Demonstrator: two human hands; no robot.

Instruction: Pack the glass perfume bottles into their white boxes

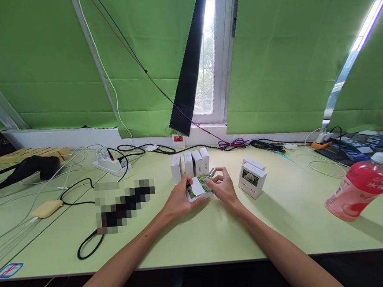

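My left hand (pixel 179 198) is closed around a small white box (pixel 198 186) with green pictures on it, one white flap standing out. Against the box's right side, my right hand (pixel 226 188) pinches a clear, rounded item (pixel 205 178) that looks green inside and has a silvery end. How far this item sits inside the box is hidden by my fingers. Just behind my hands stand several similar white boxes (pixel 176 167) in a row. To the right of my right hand are two more upright boxes, the front box (pixel 250 181) showing a white flower picture.
A pink drink bottle (pixel 359 188) stands at the right. A box with a red picture (pixel 178 141) is by the window sill. Left are a power strip (pixel 111 163), a yellow pouch-like item (pixel 47 209), cables and a pixelated dark object (pixel 126 206). Black cable coils (pixel 267 145) lie at the back.
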